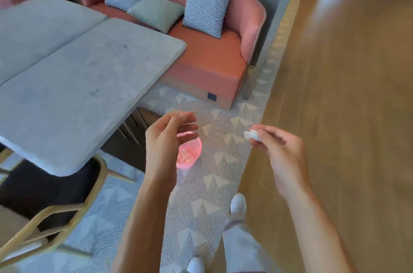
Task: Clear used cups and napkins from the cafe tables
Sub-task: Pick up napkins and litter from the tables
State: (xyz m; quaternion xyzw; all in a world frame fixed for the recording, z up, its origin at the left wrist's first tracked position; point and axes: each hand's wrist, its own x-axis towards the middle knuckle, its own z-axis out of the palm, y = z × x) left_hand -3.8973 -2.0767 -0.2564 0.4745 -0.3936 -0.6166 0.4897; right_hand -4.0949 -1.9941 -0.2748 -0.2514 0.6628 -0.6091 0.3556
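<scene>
The left hand (166, 138) curls its grip around a pink translucent cup (189, 154), held in the air past the near corner of the grey counter (78, 85), above the patterned rug (201, 194). The palm hides most of the cup; whitish bits show inside, too blurred to name. The right hand (277, 149) pinches a small crumpled white napkin (252, 134) at its fingertips, apart from the cup. No writing can be read anywhere.
</scene>
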